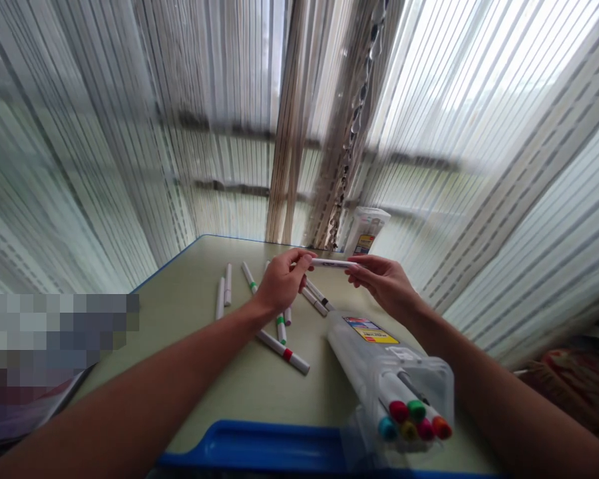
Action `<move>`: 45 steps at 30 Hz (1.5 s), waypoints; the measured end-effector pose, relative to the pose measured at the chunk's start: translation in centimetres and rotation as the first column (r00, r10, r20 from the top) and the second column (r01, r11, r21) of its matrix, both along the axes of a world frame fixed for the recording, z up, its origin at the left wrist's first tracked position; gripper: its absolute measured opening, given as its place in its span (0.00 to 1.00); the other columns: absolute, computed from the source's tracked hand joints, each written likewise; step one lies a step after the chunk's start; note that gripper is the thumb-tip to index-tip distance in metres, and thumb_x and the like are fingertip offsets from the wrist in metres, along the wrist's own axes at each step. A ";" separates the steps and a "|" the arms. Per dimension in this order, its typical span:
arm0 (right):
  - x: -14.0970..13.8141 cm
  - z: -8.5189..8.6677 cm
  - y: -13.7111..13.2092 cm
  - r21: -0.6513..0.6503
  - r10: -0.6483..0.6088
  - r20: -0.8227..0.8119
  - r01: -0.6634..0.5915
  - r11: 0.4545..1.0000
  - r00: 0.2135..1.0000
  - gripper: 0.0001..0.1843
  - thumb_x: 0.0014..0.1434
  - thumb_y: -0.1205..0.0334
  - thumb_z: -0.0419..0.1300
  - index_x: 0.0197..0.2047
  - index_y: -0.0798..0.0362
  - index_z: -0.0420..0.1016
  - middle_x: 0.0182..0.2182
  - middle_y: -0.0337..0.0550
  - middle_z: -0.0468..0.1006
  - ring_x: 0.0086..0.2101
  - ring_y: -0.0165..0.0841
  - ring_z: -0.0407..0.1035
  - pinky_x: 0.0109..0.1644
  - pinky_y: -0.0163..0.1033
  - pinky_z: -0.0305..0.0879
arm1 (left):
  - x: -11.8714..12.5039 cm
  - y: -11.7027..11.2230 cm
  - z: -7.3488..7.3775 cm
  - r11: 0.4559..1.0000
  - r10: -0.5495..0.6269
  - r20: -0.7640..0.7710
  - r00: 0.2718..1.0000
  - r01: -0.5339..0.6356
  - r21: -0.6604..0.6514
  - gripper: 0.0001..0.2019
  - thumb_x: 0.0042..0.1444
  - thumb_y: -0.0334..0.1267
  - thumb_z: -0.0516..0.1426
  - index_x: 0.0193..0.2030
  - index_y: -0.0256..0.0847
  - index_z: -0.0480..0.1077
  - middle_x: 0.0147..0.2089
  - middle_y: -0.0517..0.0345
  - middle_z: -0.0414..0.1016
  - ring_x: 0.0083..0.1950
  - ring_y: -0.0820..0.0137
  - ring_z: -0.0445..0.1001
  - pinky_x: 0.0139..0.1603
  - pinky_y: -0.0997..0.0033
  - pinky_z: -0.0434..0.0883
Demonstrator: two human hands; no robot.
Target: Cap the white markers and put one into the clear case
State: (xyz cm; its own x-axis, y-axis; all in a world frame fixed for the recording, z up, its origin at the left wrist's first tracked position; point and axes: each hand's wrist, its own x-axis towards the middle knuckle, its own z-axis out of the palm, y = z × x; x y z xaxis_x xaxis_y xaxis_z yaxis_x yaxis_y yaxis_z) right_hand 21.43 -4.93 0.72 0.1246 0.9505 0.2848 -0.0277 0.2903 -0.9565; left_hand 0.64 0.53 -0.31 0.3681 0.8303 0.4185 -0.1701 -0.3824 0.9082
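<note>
Between my two hands a white marker [331, 263] is held level above the table. My left hand [285, 276] pinches its left end, and my right hand [382, 278] pinches the right end. Dark print shows on its barrel. Below my left hand several white markers lie scattered, one with a red band [284, 352] and another with a green band [281, 327]. Nearer to me lies a clear plastic marker case [349, 352] with its lid open. Several markers inside it point colored ends [398, 410] toward me.
The pale green table [170, 346] has a blue edge and a blue tray recess [274, 447] along its front. A second clear case [367, 229] stands upright at the back. String curtains [219, 120] hang close behind the table. A blurred-out area [50, 359] covers the left side.
</note>
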 end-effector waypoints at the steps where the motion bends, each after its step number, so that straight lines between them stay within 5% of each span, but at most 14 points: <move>1: 0.0 0.0 0.0 -0.001 -0.006 -0.004 0.006 1.000 1.000 0.17 0.42 0.58 0.74 0.37 0.53 0.81 0.25 0.42 0.80 0.25 0.30 0.71 0.29 0.36 0.65 | 0.0 -0.1 0.1 1.000 -0.005 0.007 1.000 0.005 0.000 0.14 0.59 0.43 0.55 0.45 0.34 0.72 0.33 0.56 0.71 0.21 0.79 0.65 0.18 0.79 0.63; 11: 0.2 -0.4 0.1 0.002 0.051 -0.006 -0.051 0.999 0.999 0.16 0.44 0.60 0.73 0.38 0.53 0.81 0.26 0.41 0.80 0.25 0.29 0.72 0.30 0.35 0.65 | -0.3 -0.5 0.2 0.995 0.000 -0.115 0.993 0.012 0.100 0.14 0.54 0.44 0.60 0.41 0.34 0.73 0.22 0.64 0.65 0.20 0.80 0.61 0.20 0.79 0.59; 27: 0.3 -0.1 -0.1 -0.028 0.055 -0.042 -0.056 0.998 0.998 0.14 0.46 0.57 0.72 0.36 0.54 0.81 0.25 0.42 0.79 0.23 0.29 0.70 0.27 0.35 0.65 | -0.2 -0.8 1.0 0.972 -0.132 0.121 0.984 0.152 -0.177 0.14 0.59 0.40 0.53 0.42 0.31 0.73 0.30 0.51 0.76 0.20 0.76 0.68 0.20 0.76 0.65; 40: -0.1 -0.2 -0.2 -0.020 0.071 0.017 -0.070 0.997 0.997 0.15 0.44 0.58 0.73 0.35 0.54 0.81 0.25 0.42 0.79 0.24 0.29 0.70 0.27 0.36 0.65 | -0.3 -0.3 0.8 0.999 -0.040 -0.032 0.999 0.040 -0.028 0.14 0.47 0.41 0.65 0.35 0.31 0.74 0.23 0.61 0.70 0.19 0.80 0.63 0.18 0.80 0.62; 45: 0.0 -0.3 -0.1 -0.024 0.056 0.004 -0.056 0.998 0.998 0.15 0.45 0.56 0.73 0.35 0.54 0.81 0.25 0.42 0.79 0.23 0.29 0.70 0.27 0.36 0.65 | -0.3 -0.3 0.7 0.999 -0.035 -0.036 0.999 0.034 -0.036 0.14 0.51 0.44 0.62 0.37 0.32 0.75 0.26 0.56 0.74 0.19 0.79 0.65 0.17 0.80 0.61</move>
